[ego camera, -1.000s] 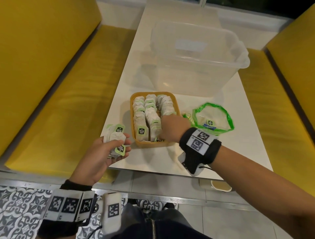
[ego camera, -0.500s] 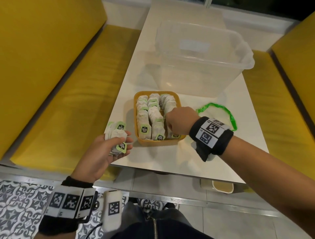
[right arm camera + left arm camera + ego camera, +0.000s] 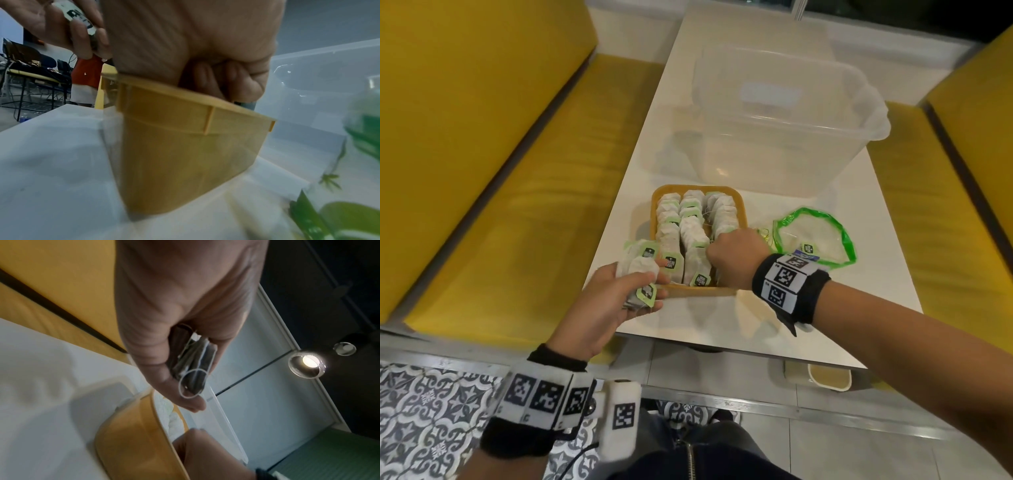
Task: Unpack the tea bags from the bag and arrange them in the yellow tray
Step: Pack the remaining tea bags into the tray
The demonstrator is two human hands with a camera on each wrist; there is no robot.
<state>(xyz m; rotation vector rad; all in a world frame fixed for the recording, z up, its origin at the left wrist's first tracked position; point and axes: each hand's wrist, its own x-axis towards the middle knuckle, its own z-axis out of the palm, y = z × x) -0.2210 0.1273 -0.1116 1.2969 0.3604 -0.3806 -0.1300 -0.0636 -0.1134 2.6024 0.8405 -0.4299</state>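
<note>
While my left hand [image 3: 599, 301] clamps a small stack of tea bags [image 3: 641, 274] just beside the yellow tray [image 3: 698, 291], my right hand [image 3: 736, 257] sits curled in the tray's near right corner; whether it pinches a bag I cannot tell. These bags look light, soft and tearable: grip the paper body, not the string.

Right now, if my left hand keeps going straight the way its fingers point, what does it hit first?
Probably the near left corner of the yellow plastic tray and its front tea bags; the left hand, gripping a bundle of tea bags, points there, though depth is unclear.
</note>
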